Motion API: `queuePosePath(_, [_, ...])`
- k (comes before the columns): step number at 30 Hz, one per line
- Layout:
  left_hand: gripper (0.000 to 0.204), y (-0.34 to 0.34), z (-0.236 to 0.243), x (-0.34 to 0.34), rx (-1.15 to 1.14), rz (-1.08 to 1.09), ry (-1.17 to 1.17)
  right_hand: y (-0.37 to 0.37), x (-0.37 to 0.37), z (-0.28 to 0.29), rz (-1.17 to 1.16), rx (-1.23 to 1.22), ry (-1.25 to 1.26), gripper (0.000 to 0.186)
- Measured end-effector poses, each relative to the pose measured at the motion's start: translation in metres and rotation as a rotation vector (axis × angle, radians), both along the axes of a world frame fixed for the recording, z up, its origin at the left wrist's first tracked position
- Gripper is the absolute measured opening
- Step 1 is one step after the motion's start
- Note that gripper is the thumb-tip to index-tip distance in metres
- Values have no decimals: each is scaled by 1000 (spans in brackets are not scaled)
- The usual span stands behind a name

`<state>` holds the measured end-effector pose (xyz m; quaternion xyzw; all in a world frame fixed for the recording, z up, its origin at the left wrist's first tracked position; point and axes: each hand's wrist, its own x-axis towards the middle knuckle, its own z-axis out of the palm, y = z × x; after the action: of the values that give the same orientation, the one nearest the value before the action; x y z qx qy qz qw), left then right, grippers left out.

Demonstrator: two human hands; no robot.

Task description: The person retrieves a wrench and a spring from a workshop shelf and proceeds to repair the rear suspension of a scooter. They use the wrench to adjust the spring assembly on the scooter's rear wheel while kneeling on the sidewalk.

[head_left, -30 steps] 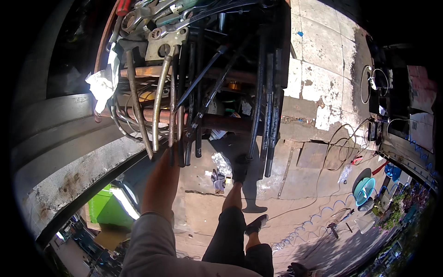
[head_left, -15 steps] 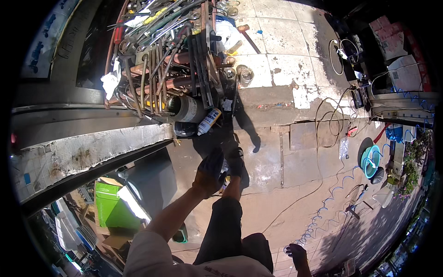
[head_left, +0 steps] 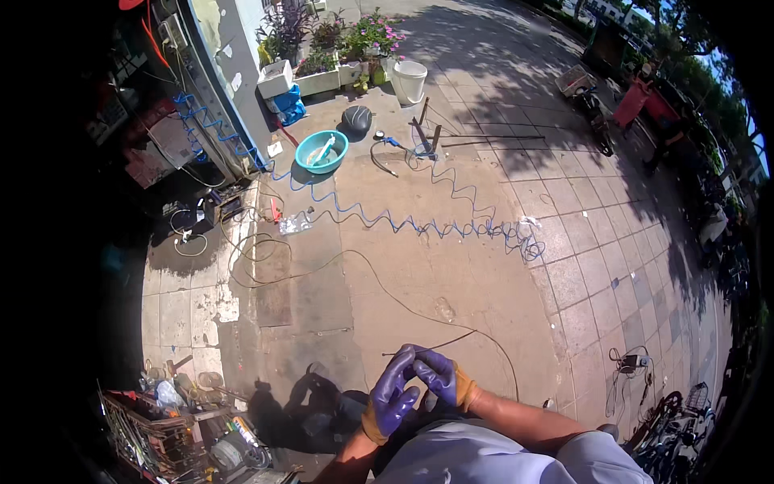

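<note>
My left hand [head_left: 393, 397] and my right hand [head_left: 436, 377] meet in front of my body at the lower middle, both in purple gloves with orange cuffs. Their bent fingertips press together, while the left thumb stands a little apart from its fingers. What lies between them, if anything, is hidden. A thin dark rod [head_left: 454, 340] shows beyond the fingertips and sticks out to the right; I cannot tell whether it is gripped or lies on the ground behind.
A heap of tools [head_left: 161, 431] fills the lower left. Coiled blue hose [head_left: 411, 228] crosses the paving near a teal basin [head_left: 321, 152], a dark ball [head_left: 356, 119] and a white bucket [head_left: 409, 83]. A thin cable [head_left: 387, 292] loops over the ground. Potted plants [head_left: 371, 36] stand at the back.
My view has swung to the right, from the tool heap to the open paving. My hands have come away from beside the heap and now meet close before my body.
</note>
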<state>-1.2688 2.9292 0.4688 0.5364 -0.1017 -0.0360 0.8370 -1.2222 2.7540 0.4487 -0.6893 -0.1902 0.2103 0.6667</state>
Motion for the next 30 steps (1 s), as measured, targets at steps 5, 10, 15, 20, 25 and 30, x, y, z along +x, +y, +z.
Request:
queuePosePath(5, [65,-201,24,73,49,-450,9,-199,15,47,-659,87,172,35])
queuePosePath(10, [67,-345,15,131,89,-820,282,-356,39,8,-900,-3,180,32])
queuePosePath(15, [61,-433,-94,237,406,-815,203,-555,65,-90,-1113,-480,496,32])
queuePosePath(20, [42,-576,-188,390,928,-735,243,-720,-112,-298,-439,-1389,1039,56])
queuePosePath(25, [44,-794,-139,538,964,-727,-329,-749,-209,-310,-339,-1184,1302,55])
queuePosePath(30, [44,-942,-288,677,1118,-504,-232,-899,-110,-380,-756,-873,1490,50])
